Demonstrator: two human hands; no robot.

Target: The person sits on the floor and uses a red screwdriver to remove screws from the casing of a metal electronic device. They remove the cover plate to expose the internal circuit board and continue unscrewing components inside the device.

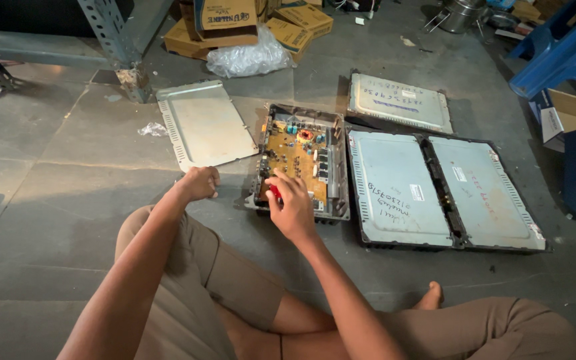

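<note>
An opened metal case (337, 193) lies on the floor in front of me with a yellow circuit board (296, 155) inside. My right hand (291, 203) rests on the board's near edge, fingers closed around a red-handled tool (274, 192), mostly hidden by the hand. My left hand (199, 183) is curled into a fist on the floor, just left of the case, beside the near corner of a loose metal cover plate (205, 122). I sit cross-legged, knees below the case.
Two closed metal units (395, 190) (485, 193) lie side by side right of the open case, a third (398, 100) behind them. Cardboard boxes (235, 23) and a plastic bag (248, 59) stand at the back, a steel rack leg (118, 43) back left, a blue frame (561, 50) far right.
</note>
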